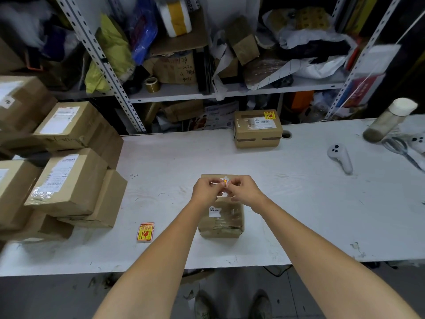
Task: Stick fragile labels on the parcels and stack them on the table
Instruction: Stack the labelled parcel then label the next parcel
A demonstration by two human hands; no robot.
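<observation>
Between both hands, mid-air: one label (223,181), red/yellow, mostly hidden by fingers. Left hand (206,189) and right hand (244,189) each pinch it w/ curled fingertips, knuckles nearly touching. Prob. peeling the backing, can't confirm.

Directly under the grip: box (220,221) flat on table (299,215). Its top has a small white sticker, no fragile mark visible on it yet.

Beyond the grip, a bit to its right, well apart: done box (257,132), fragile sticker on its top corner, sitting alone. So the stack is one high.

Left of the grip, nearer the person: spare labels (145,231) lying on the table. Further left: pile (69,180) of several boxes, shipping slips only, no fragile marks seen.

Est. progress: 1 done, 1 in hand, most of the job left. Next step as I read it: press the label onto the box, then move the box over to the done box.
</observation>
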